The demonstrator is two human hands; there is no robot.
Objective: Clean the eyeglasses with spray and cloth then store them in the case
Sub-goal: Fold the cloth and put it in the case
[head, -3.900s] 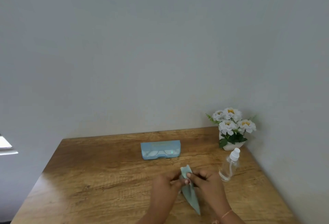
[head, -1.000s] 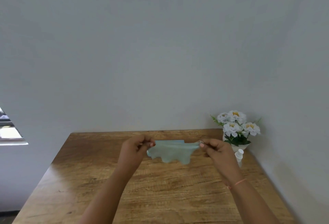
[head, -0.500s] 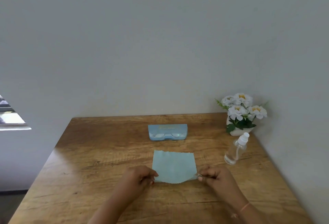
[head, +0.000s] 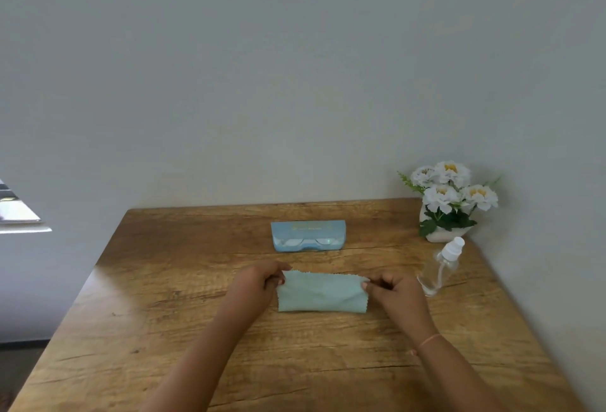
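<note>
- Table [head: 164,313]: its far edge meets the wall and its right edge runs near the side wall. A broad stretch of wood lies left of the left hand [head: 255,283].
- The left hand and right hand [head: 393,290] each pinch an upper corner of the cloth [head: 321,293], which lies at mid-table.
- Eyeglasses [head: 305,242] show inside the blue case [head: 308,235], behind the cloth and apart from it.
- A clear spray bottle [head: 441,267] stands just beside the right hand, with a flower pot [head: 449,202] behind it.
- The cloth is pale teal with zigzag edges, and the wood is grained.
</note>
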